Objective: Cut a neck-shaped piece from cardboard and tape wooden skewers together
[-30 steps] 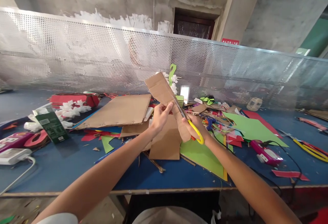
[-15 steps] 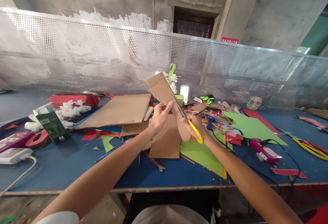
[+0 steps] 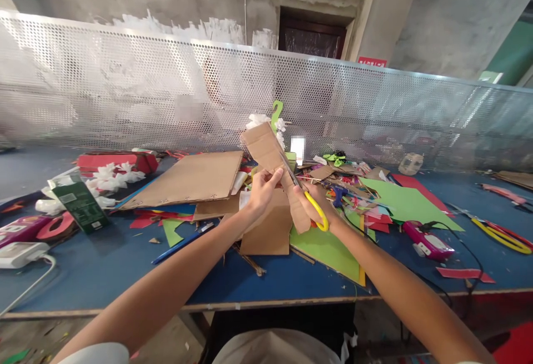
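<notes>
Pinched in my left hand [image 3: 264,187] is a long strip of brown cardboard [image 3: 264,147], held tilted above the table. My right hand [image 3: 314,204] grips scissors [image 3: 318,212] with yellow handles. Their blades run along the right edge of the strip, pointing up and away from me. Below the scissors the lower end of the strip hangs with a rounded, cut outline. Beneath my hands lie a flat cardboard piece [image 3: 266,236] and a green sheet [image 3: 325,250].
A large cardboard sheet [image 3: 187,178] lies to the left, near a dark green box [image 3: 80,203]. Paper scraps, a magenta device [image 3: 427,240] with a cable and a second pair of scissors [image 3: 495,234] are on the right. A perforated metal screen [image 3: 158,86] borders the back.
The scissors and the cardboard strip have shifted slightly, and the blades show more along the strip's edge. The whole view has moved a little. Both hands keep their hold.
</notes>
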`<state>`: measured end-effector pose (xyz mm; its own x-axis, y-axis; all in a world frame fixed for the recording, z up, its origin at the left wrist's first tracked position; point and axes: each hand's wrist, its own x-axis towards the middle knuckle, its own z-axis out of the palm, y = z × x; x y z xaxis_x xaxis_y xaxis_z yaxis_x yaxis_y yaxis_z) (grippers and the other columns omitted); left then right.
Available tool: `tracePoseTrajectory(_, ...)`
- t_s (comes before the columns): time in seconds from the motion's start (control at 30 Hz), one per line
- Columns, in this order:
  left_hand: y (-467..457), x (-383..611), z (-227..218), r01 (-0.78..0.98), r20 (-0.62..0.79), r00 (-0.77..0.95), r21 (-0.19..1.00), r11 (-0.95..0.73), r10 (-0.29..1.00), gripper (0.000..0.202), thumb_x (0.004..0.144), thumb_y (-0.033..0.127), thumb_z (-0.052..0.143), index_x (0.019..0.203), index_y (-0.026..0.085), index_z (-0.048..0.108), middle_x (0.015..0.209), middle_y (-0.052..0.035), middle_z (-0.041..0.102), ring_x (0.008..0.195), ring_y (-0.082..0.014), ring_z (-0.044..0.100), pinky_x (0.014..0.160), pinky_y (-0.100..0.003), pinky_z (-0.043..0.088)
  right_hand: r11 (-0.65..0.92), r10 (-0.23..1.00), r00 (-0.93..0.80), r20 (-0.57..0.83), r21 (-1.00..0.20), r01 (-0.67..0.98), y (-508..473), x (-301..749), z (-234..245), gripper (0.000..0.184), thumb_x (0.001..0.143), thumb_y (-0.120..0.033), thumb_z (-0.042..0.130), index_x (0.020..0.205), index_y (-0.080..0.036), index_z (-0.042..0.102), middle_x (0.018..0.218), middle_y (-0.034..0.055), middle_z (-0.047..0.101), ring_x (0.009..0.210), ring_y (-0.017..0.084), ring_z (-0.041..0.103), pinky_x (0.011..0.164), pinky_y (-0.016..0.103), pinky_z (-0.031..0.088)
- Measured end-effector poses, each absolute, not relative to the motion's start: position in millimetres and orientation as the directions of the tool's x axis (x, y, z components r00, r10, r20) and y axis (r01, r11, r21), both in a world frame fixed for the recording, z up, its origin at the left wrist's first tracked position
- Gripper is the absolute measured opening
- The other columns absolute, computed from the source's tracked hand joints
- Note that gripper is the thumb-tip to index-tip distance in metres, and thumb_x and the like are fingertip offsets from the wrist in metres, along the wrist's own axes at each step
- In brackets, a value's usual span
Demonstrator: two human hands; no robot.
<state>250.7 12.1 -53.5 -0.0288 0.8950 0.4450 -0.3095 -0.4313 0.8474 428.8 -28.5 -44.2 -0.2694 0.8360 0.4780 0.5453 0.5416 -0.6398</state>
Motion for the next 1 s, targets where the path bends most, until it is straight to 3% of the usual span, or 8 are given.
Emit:
tracePoseTrajectory(0.17,11.8,246.0,-45.0,-0.395,0.406,0.024,0.843,-0.365,0.914,0.049,0.074,0.055,0.086,0.095,0.014,0.071,0.096,-0.0107,0.077,0.083,-0.0215,0.071,0.078,-0.035,0.058,0.542,0.834,-0.257,0.489,-0.633,0.553,-27.7,428.2,-43.5,0.052,0.101,-0.066,0.046,0.102,-0.02,0.069,0.091,0.0062,0.072,0.086,0.025,0.065,0.078,0.031,0.046)
tracePoseTrajectory(0.3,16.3,233.3,-30.6,-0.461,0.423,-0.122,0.777,-0.429,0.898,0.05,0.073,0.055,0.087,0.102,0.017,0.07,0.104,-0.01,0.077,0.095,-0.0247,0.073,0.086,-0.04,0.059,0.548,0.831,-0.289,0.475,-0.612,0.57,-28.1,427.6,-41.2,0.051,0.098,-0.069,0.049,0.096,-0.02,0.066,0.082,0.0032,0.068,0.081,0.024,0.063,0.073,0.03,0.044)
tracePoseTrajectory(0.47,19.7,226.9,-28.9,-0.435,0.465,-0.137,0.766,-0.474,0.875,0.052,0.073,0.055,0.087,0.101,0.013,0.073,0.106,-0.0155,0.077,0.101,-0.0305,0.074,0.091,-0.046,0.059,0.528,0.843,-0.299,0.447,-0.585,0.615,-25.3,429.8,-42.9,0.05,0.096,-0.071,0.051,0.092,-0.022,0.061,0.081,0.0037,0.066,0.08,0.025,0.063,0.071,0.03,0.043)
tracePoseTrajectory(0.73,19.2,236.7,-37.4,-0.44,0.461,-0.138,0.764,-0.472,0.876,0.049,0.073,0.053,0.088,0.099,0.014,0.073,0.107,-0.0151,0.078,0.101,-0.0296,0.074,0.09,-0.045,0.06,0.52,0.85,-0.292,0.439,-0.601,0.607,-25.3,430.6,-42.0,0.049,0.1,-0.069,0.042,0.094,-0.023,0.059,0.085,0.0056,0.069,0.083,0.026,0.065,0.075,0.031,0.045)
tracePoseTrajectory(1.0,20.0,236.8,-37.5,-0.482,0.448,-0.121,0.754,-0.447,0.886,0.055,0.071,0.056,0.089,0.101,0.013,0.073,0.107,-0.0163,0.078,0.105,-0.031,0.073,0.091,-0.044,0.06,0.499,0.857,-0.237,0.458,-0.622,0.604,-24.8,428.5,-45.5,0.041,0.099,-0.062,0.052,0.1,-0.022,0.064,0.088,0.0065,0.072,0.09,0.028,0.068,0.077,0.032,0.046)
